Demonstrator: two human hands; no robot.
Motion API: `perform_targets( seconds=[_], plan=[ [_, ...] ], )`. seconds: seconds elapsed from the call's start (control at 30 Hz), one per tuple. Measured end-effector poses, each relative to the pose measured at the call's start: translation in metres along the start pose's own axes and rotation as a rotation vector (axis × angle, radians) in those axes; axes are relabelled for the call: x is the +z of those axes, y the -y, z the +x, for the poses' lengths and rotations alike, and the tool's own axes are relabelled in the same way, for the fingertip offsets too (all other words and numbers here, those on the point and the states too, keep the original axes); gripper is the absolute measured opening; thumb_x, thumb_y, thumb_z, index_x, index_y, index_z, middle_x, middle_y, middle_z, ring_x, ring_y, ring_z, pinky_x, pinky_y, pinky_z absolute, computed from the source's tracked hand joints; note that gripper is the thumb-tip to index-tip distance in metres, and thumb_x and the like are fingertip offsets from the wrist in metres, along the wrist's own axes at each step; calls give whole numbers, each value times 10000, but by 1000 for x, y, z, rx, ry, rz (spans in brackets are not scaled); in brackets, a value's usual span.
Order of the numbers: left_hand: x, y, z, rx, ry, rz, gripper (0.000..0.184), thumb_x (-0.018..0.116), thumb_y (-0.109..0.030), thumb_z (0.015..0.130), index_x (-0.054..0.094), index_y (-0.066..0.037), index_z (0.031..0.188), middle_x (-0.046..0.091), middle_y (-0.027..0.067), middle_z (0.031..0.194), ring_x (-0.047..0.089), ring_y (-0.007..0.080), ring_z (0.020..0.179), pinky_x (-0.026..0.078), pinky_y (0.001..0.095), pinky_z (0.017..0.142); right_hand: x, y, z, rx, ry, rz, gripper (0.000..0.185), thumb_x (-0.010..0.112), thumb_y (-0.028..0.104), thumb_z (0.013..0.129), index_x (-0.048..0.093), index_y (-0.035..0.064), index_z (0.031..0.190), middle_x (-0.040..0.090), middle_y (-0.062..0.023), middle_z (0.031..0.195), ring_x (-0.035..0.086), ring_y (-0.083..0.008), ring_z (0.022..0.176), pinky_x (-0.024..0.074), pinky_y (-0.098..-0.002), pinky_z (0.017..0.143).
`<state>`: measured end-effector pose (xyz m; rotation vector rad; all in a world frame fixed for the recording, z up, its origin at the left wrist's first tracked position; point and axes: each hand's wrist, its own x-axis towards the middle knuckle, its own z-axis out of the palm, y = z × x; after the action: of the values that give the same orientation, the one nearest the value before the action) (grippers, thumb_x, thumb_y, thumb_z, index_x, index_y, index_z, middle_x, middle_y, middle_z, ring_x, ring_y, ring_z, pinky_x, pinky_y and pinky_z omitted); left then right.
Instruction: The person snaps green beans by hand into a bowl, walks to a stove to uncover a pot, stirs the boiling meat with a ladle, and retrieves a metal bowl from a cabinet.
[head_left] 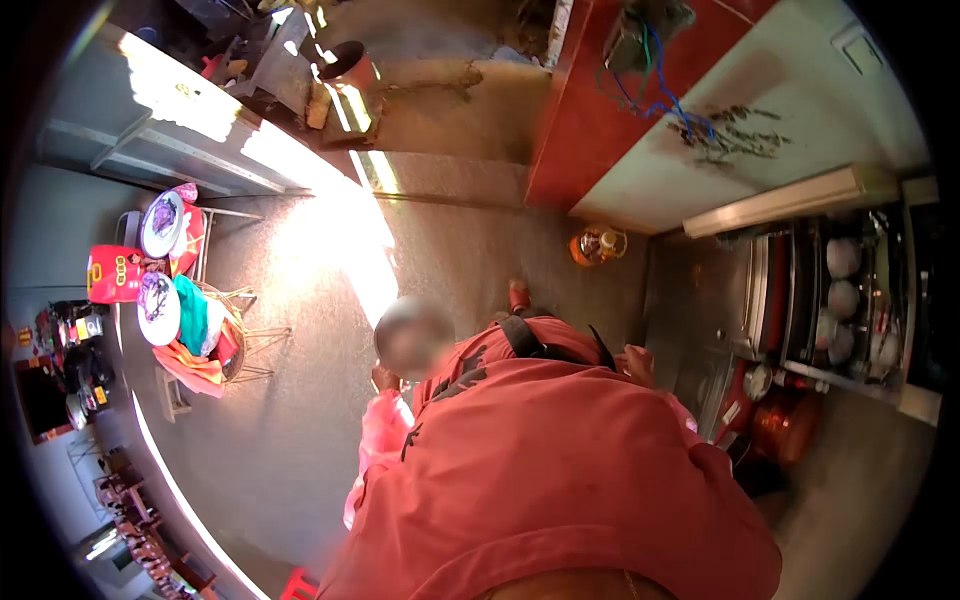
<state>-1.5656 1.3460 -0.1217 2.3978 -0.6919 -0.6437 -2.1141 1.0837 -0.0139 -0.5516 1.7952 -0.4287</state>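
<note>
At my left side, my left hand (385,378) grips the edge of a round metal bowl (392,330). The inside of the bowl is blurred, so its contents cannot be made out. My right hand (637,362) hangs by my right hip, partly behind my red top (560,450). Its fingers are too small and covered to read. A thin dark strip (603,347) shows close to that hand; I cannot tell whether the two touch. One bare foot (519,295) shows on the floor ahead.
Ahead stands an oil bottle (598,245) near the wall. On the right is a metal rack (810,370) with bowls (843,258). Stools at left bear plates (160,310), cloths (195,370) and a red bag (115,273). A doorway sill (450,180) leads out to a bucket (345,63).
</note>
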Motion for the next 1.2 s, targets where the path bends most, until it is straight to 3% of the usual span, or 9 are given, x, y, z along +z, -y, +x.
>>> perform_targets(
  seconds=[0.17,0.43,0.67,0.77,0.8,0.9,1.0,1.1,1.2],
  plan=[
    [-1,13,-3,-192,-91,120,234,580,-209,654,621,16,705,590,165,565,579,249,496,466,398,517,41,61,69,-116,161,40,367,537,198,894,535,-88,1125,658,-188,824,663,-236,666,580,-325,607],
    [8,23,-2,-595,-146,217,307,546,-175,582,625,75,742,617,226,630,643,288,589,477,431,565,130,143,106,-522,607,-370,316,540,297,923,594,-14,908,641,-98,768,627,-158,679,518,-278,616],
    [-6,-27,92,-522,-42,191,291,549,-193,644,616,53,783,642,206,704,645,307,656,480,421,586,247,214,123,-419,639,-475,365,510,300,909,589,19,689,625,-81,640,592,-136,562,485,-275,525],
    [-36,-87,145,-444,97,253,296,549,-210,689,615,38,838,651,202,752,650,318,709,484,414,612,287,228,163,-637,607,-466,341,528,293,899,607,34,691,615,-72,605,604,-153,579,493,-274,539],
    [-68,-142,149,-390,164,309,298,549,-215,704,615,32,856,654,200,768,652,322,727,485,411,621,300,237,171,-440,642,-422,314,538,289,898,635,6,802,636,-95,666,620,-167,620,516,-288,573],
    [-167,-290,176,-240,321,446,304,549,-232,749,614,17,911,663,196,815,657,333,780,489,404,646,332,277,153,-368,536,-367,362,527,307,906,619,-40,951,643,-122,733,622,-186,640,515,-321,590],
    [-181,-298,255,-200,455,476,324,517,-280,825,596,-24,1008,665,185,882,640,346,869,482,402,688,358,317,136,-336,452,-364,416,524,315,911,576,-72,1054,643,-135,777,624,-195,641,518,-331,593],
    [-135,-211,359,93,280,314,286,534,-291,835,616,-24,901,649,181,786,636,336,744,468,412,594,372,313,162,-329,369,-327,345,539,288,909,621,-29,1018,666,-145,807,654,-207,716,532,-333,629],
    [-34,-215,493,196,-97,112,277,610,-269,802,639,-25,672,598,139,553,608,226,482,468,392,441,372,322,173,-595,322,-915,364,536,306,908,606,-51,928,654,-128,801,638,-190,640,530,-310,597]
  ],
)
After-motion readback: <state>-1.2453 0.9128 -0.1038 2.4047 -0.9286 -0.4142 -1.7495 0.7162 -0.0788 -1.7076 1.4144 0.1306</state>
